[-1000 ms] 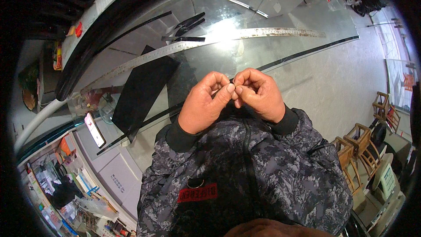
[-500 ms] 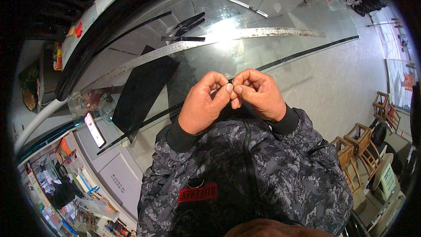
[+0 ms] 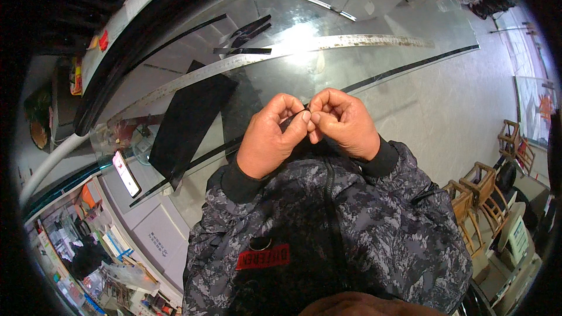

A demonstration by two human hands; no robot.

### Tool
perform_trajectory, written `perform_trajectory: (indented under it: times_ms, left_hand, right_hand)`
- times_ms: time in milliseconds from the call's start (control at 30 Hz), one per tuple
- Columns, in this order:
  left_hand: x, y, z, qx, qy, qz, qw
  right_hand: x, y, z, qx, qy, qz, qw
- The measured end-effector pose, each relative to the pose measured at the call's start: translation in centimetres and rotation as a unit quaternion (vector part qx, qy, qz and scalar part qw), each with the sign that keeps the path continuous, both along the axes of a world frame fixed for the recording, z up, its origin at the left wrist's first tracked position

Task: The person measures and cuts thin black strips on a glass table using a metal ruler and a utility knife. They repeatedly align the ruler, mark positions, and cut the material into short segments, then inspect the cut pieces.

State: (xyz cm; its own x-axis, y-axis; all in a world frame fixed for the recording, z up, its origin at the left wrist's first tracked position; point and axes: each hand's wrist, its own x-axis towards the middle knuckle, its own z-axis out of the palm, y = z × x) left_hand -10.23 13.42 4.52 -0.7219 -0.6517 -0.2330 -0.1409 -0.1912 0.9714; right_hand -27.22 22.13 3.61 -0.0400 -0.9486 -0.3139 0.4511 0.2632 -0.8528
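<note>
ok so the left hand [image 3: 272, 134] and right hand [image 3: 349, 126] are meeting near the close edge of the glass [image 3: 386, 57], fingers curled in, both pinching a small black bit [image 3: 307, 106] between the fingertips, mostly hidden so I can't tell what it is, while a black sheet [image 3: 193, 117] is lying off left with a ruler [image 3: 374, 41] crossing its far end, a knife [image 3: 328, 8] resting beyond

Head-worn fisheye, facing steeply down, near hands [image 3: 273, 139].
</note>
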Motion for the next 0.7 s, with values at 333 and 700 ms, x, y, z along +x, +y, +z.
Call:
perform_trajectory:
  times_ms: [333,700]
  left_hand:
    - [0.07,-0.01,0.11,0.059,0.0,-0.021,0.998]
    - [0.17,0.15,-0.11,0.017,-0.01,0.01,1.0]
  right_hand:
    - [-0.29,0.11,-0.16,-0.01,-0.002,0.008,1.0]
    - [0.01,0.31,-0.56,-0.013,-0.04,0.003,0.999]
